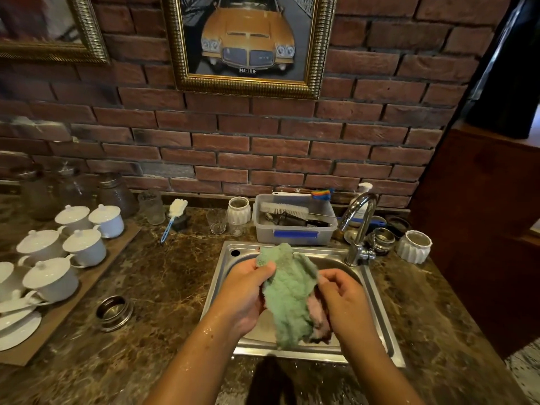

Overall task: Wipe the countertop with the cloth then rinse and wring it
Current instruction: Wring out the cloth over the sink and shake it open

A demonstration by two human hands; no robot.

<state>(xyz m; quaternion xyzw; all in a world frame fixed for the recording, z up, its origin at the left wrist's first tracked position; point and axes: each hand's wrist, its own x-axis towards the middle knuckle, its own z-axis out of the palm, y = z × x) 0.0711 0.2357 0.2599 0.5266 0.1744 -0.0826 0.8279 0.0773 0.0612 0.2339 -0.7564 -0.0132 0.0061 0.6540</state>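
Clear plastic tub (293,233) holds a white-bristled brush (283,209). Fluffy green-and-pink cloth (287,293) over the stainless steel sink (377,302), left hand (248,296) and right hand (343,302) both gripping it, close together.

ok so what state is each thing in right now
cloth: bunched, held above the sink
left hand: grips the cloth's top
right hand: pinches its right edge
faucet: no water stream visible
white cups: upright, lids on
plastic tub: lidless, brush laid across
tumbler: upright, looks empty
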